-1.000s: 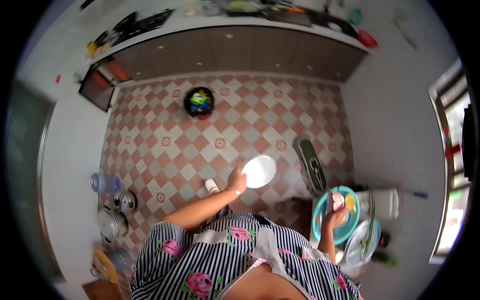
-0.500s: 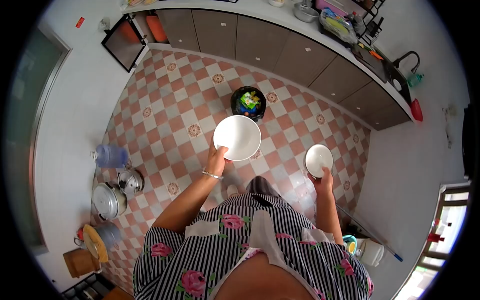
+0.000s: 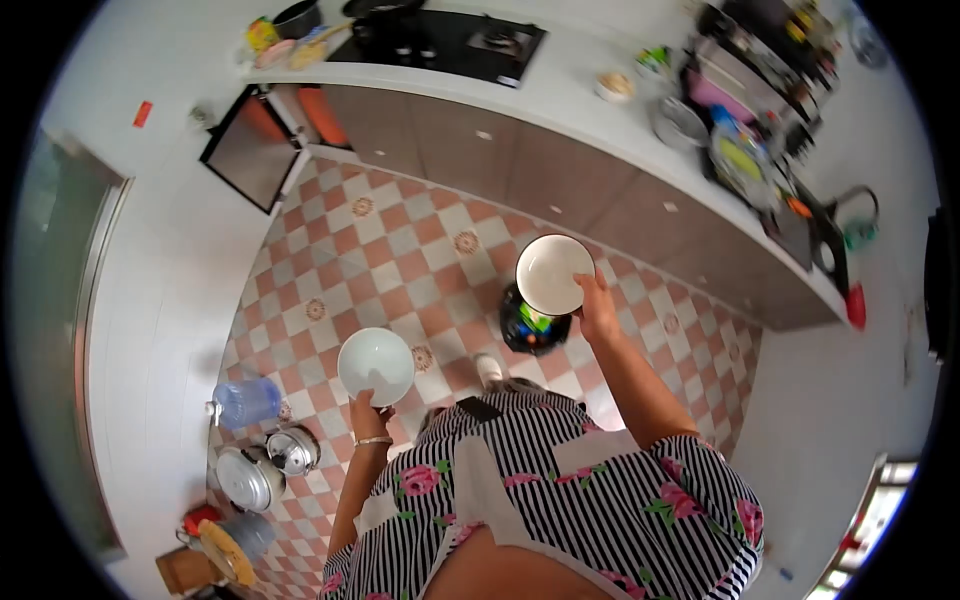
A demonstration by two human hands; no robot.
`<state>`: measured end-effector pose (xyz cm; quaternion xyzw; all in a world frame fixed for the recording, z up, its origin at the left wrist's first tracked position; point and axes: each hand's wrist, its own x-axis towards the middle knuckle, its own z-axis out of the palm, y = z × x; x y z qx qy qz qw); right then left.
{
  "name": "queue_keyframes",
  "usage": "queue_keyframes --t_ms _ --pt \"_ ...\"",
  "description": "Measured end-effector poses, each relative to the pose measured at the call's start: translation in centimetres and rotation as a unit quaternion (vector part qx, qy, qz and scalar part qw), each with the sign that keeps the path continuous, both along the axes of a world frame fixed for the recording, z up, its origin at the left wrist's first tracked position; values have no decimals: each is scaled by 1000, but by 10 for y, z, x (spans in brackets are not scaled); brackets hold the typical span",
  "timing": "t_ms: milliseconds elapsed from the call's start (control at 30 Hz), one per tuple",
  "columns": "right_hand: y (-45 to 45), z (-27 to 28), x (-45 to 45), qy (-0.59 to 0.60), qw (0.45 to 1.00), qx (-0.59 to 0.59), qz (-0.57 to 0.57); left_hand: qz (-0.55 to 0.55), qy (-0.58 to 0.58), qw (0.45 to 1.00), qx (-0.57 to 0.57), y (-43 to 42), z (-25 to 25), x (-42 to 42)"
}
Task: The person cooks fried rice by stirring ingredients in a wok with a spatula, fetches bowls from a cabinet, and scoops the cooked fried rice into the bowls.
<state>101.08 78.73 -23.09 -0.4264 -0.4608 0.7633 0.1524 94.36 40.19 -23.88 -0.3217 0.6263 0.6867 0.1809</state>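
Observation:
My left hand (image 3: pixel 370 405) grips the near rim of a white bowl (image 3: pixel 376 362), thumb inside and fingers underneath. It is held low on the left, above the tiled floor. Further forward and to the right, my right hand (image 3: pixel 597 305) pinches the edge of a second white bowl (image 3: pixel 551 272) that has a dark rim. Both bowls look empty inside. Below the right-hand bowl stands a black-lined trash bin (image 3: pixel 530 338) with green and blue wrappers in it, partly hidden by the bowl.
Ahead runs a counter (image 3: pixel 585 105) over grey cabinets, bearing a stove (image 3: pixel 440 45), a metal basin (image 3: pixel 678 122) and a loaded dish rack. A cabinet door (image 3: pixel 252 150) hangs open at left. Pots (image 3: pixel 250 478) and a blue water jug (image 3: pixel 248 402) stand along the left wall.
My right hand has swung its bowl forward and left, over the bin. My left hand has drawn its bowl back to the left. The view has moved toward the counter, showing the stove.

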Motion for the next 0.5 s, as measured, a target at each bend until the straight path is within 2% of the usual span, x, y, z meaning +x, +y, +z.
queue_keyframes --t_ms 33,133,267,333,400,433,500 --pt "0 0 -36 -16 999 -34 -8 40 -19 999 -2 -10 -4 -13" --pt "-3 -2 -133 -27 998 -29 47 116 -37 992 14 -34 -25 -51" --pt "-7 -14 -274 -33 992 -47 109 167 -38 983 68 -56 -49 -130" --pt "-1 -40 -342 -41 990 -49 128 163 -45 985 44 -56 -52 -181" --pt "2 -37 -409 -51 987 -67 134 166 -43 985 14 -49 -48 -244" --pt "4 -32 -448 -74 987 -58 127 134 2 991 16 -47 -49 -275" --pt "4 -28 -507 -140 983 -46 113 117 -15 993 18 -42 -44 -338"
